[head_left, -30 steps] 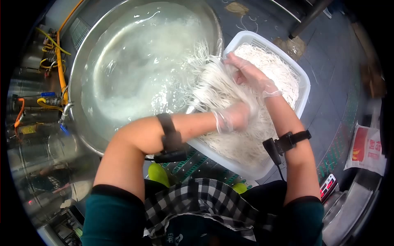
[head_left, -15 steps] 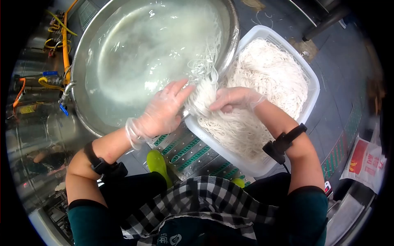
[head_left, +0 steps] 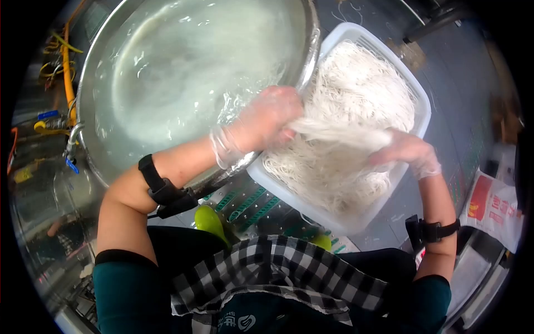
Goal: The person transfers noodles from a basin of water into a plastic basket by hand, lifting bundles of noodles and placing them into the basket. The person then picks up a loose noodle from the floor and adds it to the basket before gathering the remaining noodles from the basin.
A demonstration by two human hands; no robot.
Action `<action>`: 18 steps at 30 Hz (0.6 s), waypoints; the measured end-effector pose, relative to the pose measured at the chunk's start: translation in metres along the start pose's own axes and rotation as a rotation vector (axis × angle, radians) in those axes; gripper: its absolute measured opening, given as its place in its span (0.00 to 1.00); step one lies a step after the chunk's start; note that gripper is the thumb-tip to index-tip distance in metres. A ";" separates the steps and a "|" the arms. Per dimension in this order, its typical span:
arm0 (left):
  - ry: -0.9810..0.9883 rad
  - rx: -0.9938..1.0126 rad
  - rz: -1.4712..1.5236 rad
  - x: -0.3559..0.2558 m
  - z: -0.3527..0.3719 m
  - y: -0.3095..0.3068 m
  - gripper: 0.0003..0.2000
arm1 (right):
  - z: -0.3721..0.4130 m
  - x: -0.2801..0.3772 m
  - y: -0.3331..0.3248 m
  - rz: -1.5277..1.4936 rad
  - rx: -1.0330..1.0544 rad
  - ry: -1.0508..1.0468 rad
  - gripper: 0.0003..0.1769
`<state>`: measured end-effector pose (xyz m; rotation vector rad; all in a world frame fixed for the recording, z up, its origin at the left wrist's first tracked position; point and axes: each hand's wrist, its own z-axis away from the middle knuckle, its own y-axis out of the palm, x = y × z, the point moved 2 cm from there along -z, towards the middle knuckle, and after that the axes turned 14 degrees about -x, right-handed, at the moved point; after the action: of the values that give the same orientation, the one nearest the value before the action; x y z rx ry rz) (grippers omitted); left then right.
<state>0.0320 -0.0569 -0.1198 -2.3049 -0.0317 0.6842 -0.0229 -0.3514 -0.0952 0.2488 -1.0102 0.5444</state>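
A bundle of white noodles [head_left: 339,132] stretches between my two gloved hands, blurred by motion. My left hand [head_left: 270,116], at the right rim of the large metal basin [head_left: 309,72], is closed around one end of it. My right hand [head_left: 409,153] grips the other end over the right side of a white plastic basket [head_left: 421,119], fingers partly hidden by the strands. More noodles [head_left: 364,78] fill the basket in a heap beneath the bundle. Cloudy water [head_left: 189,72] fills the basin.
Pipes with a blue-handled valve [head_left: 71,165] run along the left. Under the basket's near side lies a metal floor plate [head_left: 245,209] with green strips, by my green boot [head_left: 210,221]. A printed white sack [head_left: 495,209] stands at right; a metal leg [head_left: 428,28] is at the upper right.
Both hands have moved right, carrying the noodles from the basin's edge over the basket. My right hand has gone farther, so the hands are wider apart and the bundle is stretched sideways.
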 end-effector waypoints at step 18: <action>-1.037 -0.275 0.945 -0.147 0.013 0.055 0.25 | 0.017 0.034 0.087 0.002 -1.028 -0.069 0.28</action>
<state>-0.1094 -0.1205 -0.0945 -1.8392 0.5313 2.3927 -0.0680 -0.2750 -0.0621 -0.6493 -1.2347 -0.0303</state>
